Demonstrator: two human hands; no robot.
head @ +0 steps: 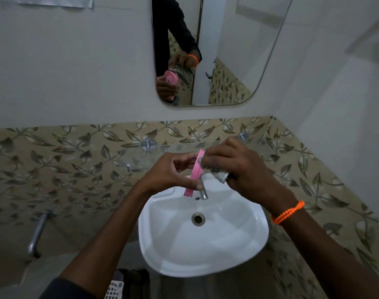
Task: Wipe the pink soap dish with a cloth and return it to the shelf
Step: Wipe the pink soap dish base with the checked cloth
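left hand [173, 171] holding pink soap dish [194, 173], right hand [238, 165] pressing cloth [218, 174]

The soap dish [194, 172] in my left hand [173, 172] was plain pink. The cloth [218, 172] under my right hand [238, 167] was grey and white, with a pattern I could not make out. A bright orange beaded band [287, 212] ran round my right wrist. The basin [244, 238] was glossy white, its tap [203, 190] and drain ring [198, 219] silver. The wall tiles [65, 165] were beige, patterned with grey-brown leaves on curling vines; the wall above [76, 72] was plain pale grey. A white latticed basket [114, 290] showed below.
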